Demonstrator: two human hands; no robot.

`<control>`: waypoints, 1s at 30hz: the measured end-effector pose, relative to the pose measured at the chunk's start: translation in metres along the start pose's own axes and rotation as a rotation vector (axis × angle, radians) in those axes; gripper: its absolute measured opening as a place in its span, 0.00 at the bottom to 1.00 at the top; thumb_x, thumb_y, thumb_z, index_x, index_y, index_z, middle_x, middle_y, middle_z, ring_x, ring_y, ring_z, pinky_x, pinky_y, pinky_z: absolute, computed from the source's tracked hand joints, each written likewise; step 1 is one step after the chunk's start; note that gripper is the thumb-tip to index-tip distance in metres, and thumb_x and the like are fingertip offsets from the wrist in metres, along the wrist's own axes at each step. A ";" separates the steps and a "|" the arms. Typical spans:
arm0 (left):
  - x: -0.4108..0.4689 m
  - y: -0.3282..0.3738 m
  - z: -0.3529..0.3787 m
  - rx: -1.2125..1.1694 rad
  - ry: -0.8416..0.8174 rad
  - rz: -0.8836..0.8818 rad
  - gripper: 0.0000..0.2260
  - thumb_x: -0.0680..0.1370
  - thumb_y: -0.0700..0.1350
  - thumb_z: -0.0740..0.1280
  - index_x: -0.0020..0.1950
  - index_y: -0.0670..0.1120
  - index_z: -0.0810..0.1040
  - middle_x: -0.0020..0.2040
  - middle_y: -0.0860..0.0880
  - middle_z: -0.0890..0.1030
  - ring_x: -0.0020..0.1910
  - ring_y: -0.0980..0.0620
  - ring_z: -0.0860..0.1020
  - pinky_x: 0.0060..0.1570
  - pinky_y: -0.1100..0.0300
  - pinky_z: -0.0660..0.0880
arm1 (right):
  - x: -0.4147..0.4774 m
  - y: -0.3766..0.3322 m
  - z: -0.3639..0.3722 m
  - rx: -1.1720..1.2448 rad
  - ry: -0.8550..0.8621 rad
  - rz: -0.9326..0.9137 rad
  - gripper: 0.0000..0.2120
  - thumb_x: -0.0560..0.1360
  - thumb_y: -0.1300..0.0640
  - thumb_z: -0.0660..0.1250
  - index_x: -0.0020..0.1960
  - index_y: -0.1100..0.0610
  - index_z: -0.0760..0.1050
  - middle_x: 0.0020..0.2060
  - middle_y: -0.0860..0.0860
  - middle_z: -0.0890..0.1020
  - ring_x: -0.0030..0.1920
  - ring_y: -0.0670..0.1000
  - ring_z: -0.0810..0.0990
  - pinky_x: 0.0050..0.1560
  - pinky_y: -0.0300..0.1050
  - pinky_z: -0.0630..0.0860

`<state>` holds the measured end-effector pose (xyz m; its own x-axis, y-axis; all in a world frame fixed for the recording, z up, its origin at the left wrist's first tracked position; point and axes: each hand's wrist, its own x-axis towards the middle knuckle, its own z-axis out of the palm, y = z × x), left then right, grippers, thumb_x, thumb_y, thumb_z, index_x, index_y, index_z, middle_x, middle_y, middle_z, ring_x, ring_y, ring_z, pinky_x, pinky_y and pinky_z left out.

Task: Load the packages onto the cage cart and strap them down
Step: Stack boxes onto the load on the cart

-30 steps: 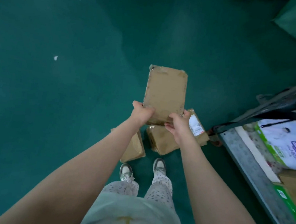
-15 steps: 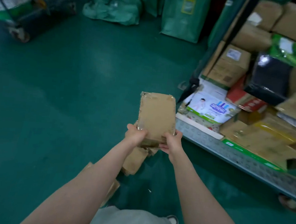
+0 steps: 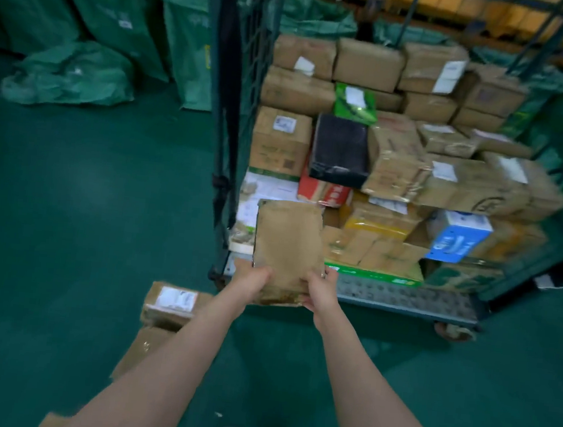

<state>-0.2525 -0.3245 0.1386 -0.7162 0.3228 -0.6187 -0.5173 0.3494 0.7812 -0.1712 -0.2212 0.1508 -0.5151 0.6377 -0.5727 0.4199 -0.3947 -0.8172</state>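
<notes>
A flat brown cardboard package [image 3: 287,245] is held out in front of me at its near end. My left hand [image 3: 249,279] grips its left corner and my right hand [image 3: 321,289] grips its right corner. Just beyond it stands the cage cart [image 3: 402,299], its metal deck stacked with several boxes: brown cartons, a black parcel [image 3: 341,148] and a blue box [image 3: 456,235]. The package hovers over the cart's front left corner. Two more brown packages [image 3: 171,302] lie on the green floor to my left.
The cart's mesh side wall with a dark strap [image 3: 228,105] rises at the left of the load. Green sacks [image 3: 70,72] lie and stand along the back left. A cart wheel [image 3: 451,331] shows at the front right. The green floor stretches around me.
My view has risen from the floor to the cart. The package in both hands has been carried from above the floor pile toward the cart's front left corner.
</notes>
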 end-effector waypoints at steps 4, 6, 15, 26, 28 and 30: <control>0.009 0.019 0.066 -0.044 -0.083 0.032 0.29 0.71 0.43 0.66 0.69 0.37 0.60 0.60 0.42 0.76 0.54 0.46 0.77 0.48 0.56 0.77 | 0.022 -0.018 -0.060 0.031 0.047 -0.039 0.24 0.76 0.61 0.60 0.71 0.54 0.59 0.61 0.56 0.75 0.53 0.55 0.75 0.39 0.41 0.71; 0.013 0.026 0.100 -0.045 -0.131 0.049 0.26 0.72 0.43 0.65 0.68 0.38 0.62 0.59 0.41 0.77 0.52 0.46 0.78 0.43 0.57 0.77 | 0.030 -0.027 -0.091 0.049 0.077 -0.058 0.26 0.77 0.60 0.61 0.72 0.53 0.57 0.61 0.56 0.75 0.54 0.55 0.75 0.44 0.43 0.71; 0.030 0.059 0.229 0.096 -0.266 0.123 0.25 0.69 0.45 0.66 0.65 0.41 0.68 0.58 0.43 0.78 0.55 0.44 0.78 0.57 0.47 0.77 | 0.071 -0.059 -0.203 0.187 0.228 -0.092 0.25 0.76 0.62 0.60 0.72 0.53 0.58 0.58 0.57 0.75 0.47 0.53 0.74 0.40 0.43 0.70; 0.085 0.136 0.371 0.238 -0.347 0.153 0.24 0.68 0.44 0.69 0.62 0.42 0.69 0.57 0.44 0.78 0.54 0.46 0.77 0.57 0.50 0.76 | 0.158 -0.127 -0.299 0.225 0.395 -0.137 0.26 0.75 0.60 0.61 0.71 0.55 0.59 0.61 0.57 0.73 0.58 0.59 0.74 0.58 0.55 0.74; 0.100 0.164 0.403 0.244 -0.370 0.200 0.23 0.71 0.42 0.68 0.63 0.41 0.66 0.57 0.45 0.76 0.55 0.46 0.76 0.58 0.50 0.75 | 0.179 -0.153 -0.319 0.245 0.415 -0.162 0.26 0.75 0.60 0.61 0.71 0.55 0.58 0.61 0.57 0.73 0.58 0.59 0.74 0.56 0.54 0.74; 0.112 0.191 0.430 0.277 -0.377 0.234 0.24 0.71 0.43 0.68 0.63 0.41 0.64 0.56 0.45 0.75 0.55 0.46 0.76 0.58 0.50 0.75 | 0.196 -0.179 -0.336 0.255 0.417 -0.181 0.24 0.76 0.61 0.61 0.70 0.55 0.58 0.59 0.56 0.72 0.57 0.58 0.74 0.57 0.55 0.74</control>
<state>-0.2302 0.1565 0.1821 -0.5531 0.6966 -0.4570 -0.1840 0.4328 0.8825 -0.0963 0.1965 0.2070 -0.1995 0.8993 -0.3892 0.1301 -0.3694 -0.9201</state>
